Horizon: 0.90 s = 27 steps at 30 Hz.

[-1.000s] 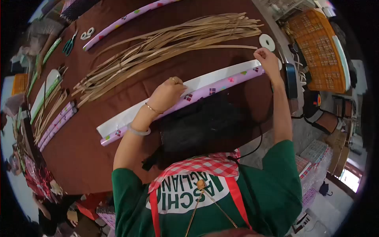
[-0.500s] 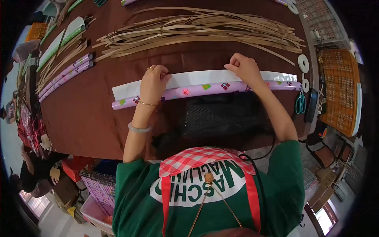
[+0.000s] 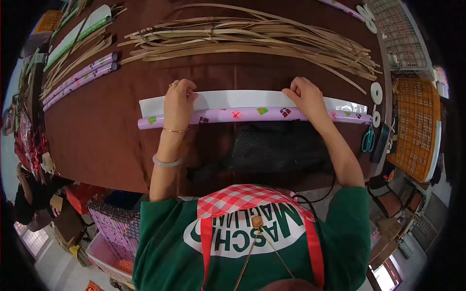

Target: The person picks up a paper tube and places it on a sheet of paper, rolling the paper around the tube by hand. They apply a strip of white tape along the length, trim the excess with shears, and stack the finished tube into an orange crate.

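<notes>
A lilac roll of wrapping paper (image 3: 247, 115) with small gift prints lies crosswise in front of me. Its white inner side (image 3: 238, 99) shows as a long strip along the far edge. My left hand (image 3: 178, 104) is over the left part of the roll, fingers curled and pinched at the strip's far edge. Farther right, my right hand (image 3: 307, 97) has its thumb and bent fingers together at the same edge. The fingertips partly hide what they grip. A black mesh-like bundle (image 3: 279, 148) rests on the near side of the roll.
Long tan strips (image 3: 252, 41) lie across the far table. Two lilac rolls (image 3: 82, 80) and a green roll (image 3: 87, 34) are at left. At right are white tape rolls (image 3: 376, 92), teal scissors (image 3: 368, 139) and an orange crate (image 3: 412, 131). Another person (image 3: 36, 199) is at lower left.
My hands have moved slightly apart along the strip, the left one leftward and the right one a little rightward. The whole view has shifted a little.
</notes>
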Each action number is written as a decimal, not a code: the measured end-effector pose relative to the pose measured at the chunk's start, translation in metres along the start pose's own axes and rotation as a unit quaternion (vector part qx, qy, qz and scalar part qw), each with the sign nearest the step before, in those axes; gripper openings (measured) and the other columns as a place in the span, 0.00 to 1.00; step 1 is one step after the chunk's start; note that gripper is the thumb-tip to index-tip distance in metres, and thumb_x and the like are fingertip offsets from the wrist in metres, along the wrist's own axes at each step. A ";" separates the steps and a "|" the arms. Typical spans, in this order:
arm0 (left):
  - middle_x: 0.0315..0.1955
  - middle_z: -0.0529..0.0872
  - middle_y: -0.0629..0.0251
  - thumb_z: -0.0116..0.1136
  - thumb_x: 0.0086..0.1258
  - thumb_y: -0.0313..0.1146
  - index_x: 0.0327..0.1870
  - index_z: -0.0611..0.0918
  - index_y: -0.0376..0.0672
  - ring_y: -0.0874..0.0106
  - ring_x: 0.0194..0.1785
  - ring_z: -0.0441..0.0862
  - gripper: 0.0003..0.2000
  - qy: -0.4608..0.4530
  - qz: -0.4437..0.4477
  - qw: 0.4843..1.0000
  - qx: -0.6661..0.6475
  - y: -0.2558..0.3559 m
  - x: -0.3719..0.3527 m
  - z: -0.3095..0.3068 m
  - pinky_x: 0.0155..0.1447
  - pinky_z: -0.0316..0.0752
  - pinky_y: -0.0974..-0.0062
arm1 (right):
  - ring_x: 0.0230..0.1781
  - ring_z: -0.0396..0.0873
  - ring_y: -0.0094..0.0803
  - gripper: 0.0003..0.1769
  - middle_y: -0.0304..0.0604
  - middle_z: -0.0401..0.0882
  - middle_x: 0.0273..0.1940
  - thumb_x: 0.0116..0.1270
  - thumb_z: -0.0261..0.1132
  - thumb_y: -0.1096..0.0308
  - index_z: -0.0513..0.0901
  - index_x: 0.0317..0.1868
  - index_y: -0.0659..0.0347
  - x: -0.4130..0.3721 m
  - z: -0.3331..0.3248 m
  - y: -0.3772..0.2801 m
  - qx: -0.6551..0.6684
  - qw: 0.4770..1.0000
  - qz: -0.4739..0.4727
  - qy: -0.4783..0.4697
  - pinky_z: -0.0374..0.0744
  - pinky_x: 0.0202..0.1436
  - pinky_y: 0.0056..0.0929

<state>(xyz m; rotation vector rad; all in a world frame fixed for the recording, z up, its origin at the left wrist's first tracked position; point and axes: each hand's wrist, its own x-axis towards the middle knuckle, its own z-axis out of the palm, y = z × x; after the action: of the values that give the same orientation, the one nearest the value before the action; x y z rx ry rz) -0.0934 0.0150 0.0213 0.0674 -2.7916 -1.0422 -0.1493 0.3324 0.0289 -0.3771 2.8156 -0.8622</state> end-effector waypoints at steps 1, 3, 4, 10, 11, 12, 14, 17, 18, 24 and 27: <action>0.24 0.78 0.60 0.64 0.46 0.20 0.30 0.77 0.39 0.64 0.31 0.76 0.10 0.010 0.010 1.000 0.003 -0.010 0.000 -0.008 0.36 0.72 0.70 | 0.25 0.72 0.35 0.17 0.42 0.71 0.25 0.52 0.70 0.61 0.72 0.27 0.62 -0.001 -0.002 -0.002 0.000 1.000 -0.005 -0.001 0.71 0.30 0.34; 0.23 0.78 0.62 0.64 0.49 0.22 0.30 0.78 0.39 0.64 0.31 0.77 0.09 0.055 -0.043 0.998 0.010 -0.021 -0.002 -0.032 0.36 0.72 0.70 | 0.26 0.73 0.39 0.14 0.44 0.71 0.27 0.56 0.67 0.62 0.72 0.28 0.62 -0.001 -0.009 -0.001 0.012 0.998 0.010 -0.060 0.72 0.31 0.36; 0.28 0.82 0.63 0.66 0.53 0.25 0.33 0.80 0.38 0.73 0.31 0.79 0.08 0.084 -0.017 0.993 0.082 -0.035 -0.005 -0.045 0.36 0.73 0.77 | 0.27 0.73 0.38 0.15 0.44 0.70 0.28 0.54 0.68 0.61 0.72 0.29 0.62 0.002 -0.009 0.001 0.028 0.996 0.044 -0.075 0.72 0.33 0.36; 0.31 0.84 0.58 0.61 0.60 0.35 0.38 0.82 0.38 0.68 0.34 0.81 0.11 0.210 -0.214 0.953 0.030 -0.088 -0.031 -0.093 0.41 0.75 0.72 | 0.25 0.70 0.27 0.14 0.39 0.71 0.25 0.55 0.69 0.62 0.74 0.30 0.62 0.000 -0.013 -0.006 0.023 0.997 0.029 -0.063 0.71 0.30 0.28; 0.31 0.84 0.58 0.61 0.60 0.35 0.38 0.82 0.38 0.68 0.34 0.81 0.11 0.208 -0.214 0.954 0.027 -0.093 -0.035 -0.095 0.41 0.75 0.72 | 0.24 0.69 0.24 0.13 0.37 0.72 0.24 0.57 0.68 0.63 0.74 0.30 0.62 0.000 -0.019 -0.003 0.065 0.993 0.038 -0.096 0.71 0.28 0.27; 0.32 0.84 0.59 0.61 0.61 0.35 0.40 0.82 0.37 0.69 0.33 0.80 0.11 0.192 -0.214 0.958 0.019 -0.093 -0.036 -0.098 0.40 0.75 0.74 | 0.21 0.67 0.19 0.12 0.33 0.70 0.21 0.60 0.67 0.64 0.74 0.30 0.62 0.003 -0.027 0.008 0.125 0.981 0.082 -0.121 0.67 0.25 0.22; 0.33 0.85 0.59 0.60 0.62 0.35 0.41 0.82 0.37 0.71 0.32 0.80 0.12 0.177 -0.216 0.960 0.007 -0.097 -0.036 -0.100 0.39 0.75 0.75 | 0.18 0.62 0.15 0.12 0.28 0.66 0.18 0.62 0.65 0.62 0.73 0.30 0.60 0.003 -0.046 -0.006 0.225 0.960 0.157 -0.060 0.61 0.22 0.16; 0.33 0.85 0.62 0.61 0.62 0.34 0.42 0.82 0.34 0.77 0.33 0.79 0.13 0.074 -0.258 0.953 -0.139 -0.103 -0.033 -0.101 0.37 0.73 0.80 | 0.17 0.59 0.13 0.11 0.28 0.64 0.18 0.64 0.64 0.63 0.72 0.30 0.58 0.006 -0.052 -0.011 0.230 0.962 0.143 -0.005 0.57 0.20 0.15; 0.33 0.85 0.62 0.61 0.62 0.34 0.42 0.82 0.34 0.77 0.33 0.79 0.13 0.076 -0.261 0.952 -0.139 -0.101 -0.033 -0.100 0.37 0.73 0.80 | 0.18 0.62 0.13 0.11 0.29 0.66 0.19 0.64 0.63 0.63 0.73 0.30 0.59 0.008 -0.052 -0.014 0.227 0.966 0.123 -0.027 0.59 0.21 0.13; 0.33 0.85 0.64 0.62 0.61 0.33 0.41 0.82 0.33 0.78 0.33 0.79 0.12 0.064 -0.265 0.947 -0.172 -0.099 -0.031 -0.099 0.35 0.72 0.81 | 0.25 0.73 0.18 0.09 0.36 0.74 0.26 0.64 0.61 0.68 0.74 0.38 0.65 0.025 -0.012 -0.059 0.232 0.959 0.067 -0.148 0.71 0.28 0.17; 0.32 0.84 0.65 0.62 0.61 0.33 0.40 0.82 0.33 0.79 0.34 0.78 0.12 0.059 -0.265 0.943 -0.192 -0.093 -0.031 -0.101 0.35 0.72 0.81 | 0.29 0.74 0.19 0.08 0.36 0.76 0.28 0.62 0.62 0.69 0.76 0.38 0.65 0.037 0.010 -0.087 0.143 0.978 0.041 -0.145 0.74 0.33 0.18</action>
<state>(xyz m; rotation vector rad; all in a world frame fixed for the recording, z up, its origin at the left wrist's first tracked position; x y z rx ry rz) -0.0473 -0.1175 0.0316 0.8366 -2.4547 -1.6149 -0.1658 0.2471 0.0666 -0.3124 2.3811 -1.0780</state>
